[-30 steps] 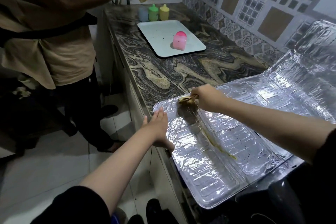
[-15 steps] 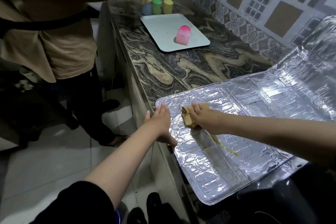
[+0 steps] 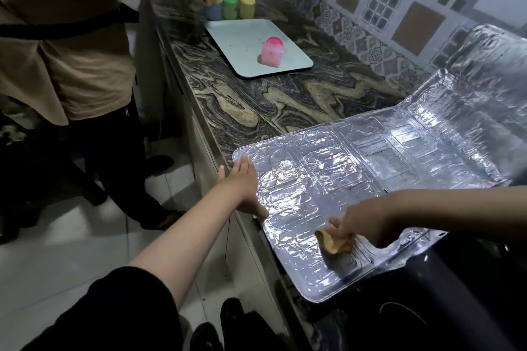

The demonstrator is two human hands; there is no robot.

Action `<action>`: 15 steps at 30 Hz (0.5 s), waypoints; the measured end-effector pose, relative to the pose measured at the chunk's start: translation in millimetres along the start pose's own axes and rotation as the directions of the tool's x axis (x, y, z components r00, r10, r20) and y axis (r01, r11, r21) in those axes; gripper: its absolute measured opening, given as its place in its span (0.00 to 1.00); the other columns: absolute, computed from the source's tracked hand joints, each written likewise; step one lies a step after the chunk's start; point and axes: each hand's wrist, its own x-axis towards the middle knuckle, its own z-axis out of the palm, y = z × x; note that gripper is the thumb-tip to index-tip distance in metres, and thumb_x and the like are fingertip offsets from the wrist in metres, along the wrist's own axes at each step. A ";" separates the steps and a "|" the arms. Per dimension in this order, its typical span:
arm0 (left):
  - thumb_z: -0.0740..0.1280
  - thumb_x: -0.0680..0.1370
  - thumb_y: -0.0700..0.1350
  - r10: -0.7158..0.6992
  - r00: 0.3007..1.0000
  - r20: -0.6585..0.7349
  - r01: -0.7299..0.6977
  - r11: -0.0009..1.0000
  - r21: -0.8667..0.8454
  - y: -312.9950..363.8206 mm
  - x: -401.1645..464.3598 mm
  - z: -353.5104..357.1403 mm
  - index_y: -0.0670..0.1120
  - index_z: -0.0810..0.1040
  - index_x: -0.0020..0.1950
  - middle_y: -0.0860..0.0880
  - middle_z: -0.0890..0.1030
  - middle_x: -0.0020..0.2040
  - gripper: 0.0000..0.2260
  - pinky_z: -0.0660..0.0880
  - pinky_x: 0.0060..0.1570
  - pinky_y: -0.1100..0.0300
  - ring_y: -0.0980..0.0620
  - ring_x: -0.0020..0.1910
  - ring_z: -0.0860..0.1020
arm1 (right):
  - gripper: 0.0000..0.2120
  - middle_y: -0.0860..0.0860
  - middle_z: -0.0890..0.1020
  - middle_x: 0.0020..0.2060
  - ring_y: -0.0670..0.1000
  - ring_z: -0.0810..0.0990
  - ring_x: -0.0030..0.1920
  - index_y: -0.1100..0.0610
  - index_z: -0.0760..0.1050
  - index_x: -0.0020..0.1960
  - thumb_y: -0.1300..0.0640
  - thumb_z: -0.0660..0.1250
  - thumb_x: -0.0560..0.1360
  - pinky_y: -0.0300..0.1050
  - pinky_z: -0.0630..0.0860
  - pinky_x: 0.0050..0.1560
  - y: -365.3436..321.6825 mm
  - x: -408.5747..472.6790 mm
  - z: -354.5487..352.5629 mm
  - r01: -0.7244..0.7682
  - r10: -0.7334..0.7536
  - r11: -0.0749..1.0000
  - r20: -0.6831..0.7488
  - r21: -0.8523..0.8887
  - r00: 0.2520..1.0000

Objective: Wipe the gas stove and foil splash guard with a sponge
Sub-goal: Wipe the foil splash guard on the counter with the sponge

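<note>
**Wiping the shiny foil**

At the upper left of the frame stands another person [image 3: 65,45] in a tan shirt, holding something yellowish near the top middle.

Lower left, the left hand [image 3: 242,184] lies flat on the left edge of the foil splash guard [image 3: 385,151], fingers straight and close together.

In the upper middle, a white tray [image 3: 293,45] sits on the swirly counter [image 3: 271,102] with a pink cup [image 3: 272,52] on it. Behind the tray stand three small bottles [image 3: 232,6] (blue, green, yellow).

Lower right, the right hand [image 3: 362,221] pinches a yellow sponge [image 3: 335,242] with curled fingers. The sponge touches the foil near its bottom edge. The foil lies flat across the middle right and bends up against the tiled wall [image 3: 399,3].
</note>
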 end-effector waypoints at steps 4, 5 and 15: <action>0.72 0.68 0.61 0.013 1.000 -0.004 -0.013 0.999 -0.040 -3.8 1.1 4.1 0.41 0.33 0.76 0.45 0.30 0.76 0.57 0.36 0.71 0.40 0.48 0.76 0.34 | 0.12 0.51 0.80 0.34 0.51 0.76 0.33 0.49 0.77 0.44 0.65 0.62 0.71 0.52 0.79 0.42 17.7 -7.0 -31.6 0.065 -0.011 0.974 -0.238 0.219 0.971; 0.73 0.68 0.61 0.016 1.000 -0.004 -0.016 0.998 -0.058 -5.1 1.1 4.5 0.42 0.33 0.77 0.46 0.30 0.76 0.57 0.36 0.71 0.40 0.48 0.76 0.34 | 0.12 0.49 0.79 0.30 0.48 0.75 0.30 0.49 0.76 0.37 0.66 0.63 0.70 0.48 0.78 0.38 22.6 -6.4 -43.4 0.051 0.039 0.956 -0.299 0.289 0.954; 0.74 0.68 0.59 0.015 1.000 -0.020 -0.017 0.994 -0.106 -7.7 -1.7 5.7 0.44 0.35 0.78 0.49 0.31 0.77 0.56 0.35 0.71 0.40 0.52 0.76 0.34 | 0.33 0.57 0.68 0.72 0.60 0.73 0.66 0.56 0.62 0.75 0.65 0.64 0.71 0.51 0.72 0.64 11.7 78.8 -113.0 -0.005 0.178 0.969 -0.686 0.247 0.706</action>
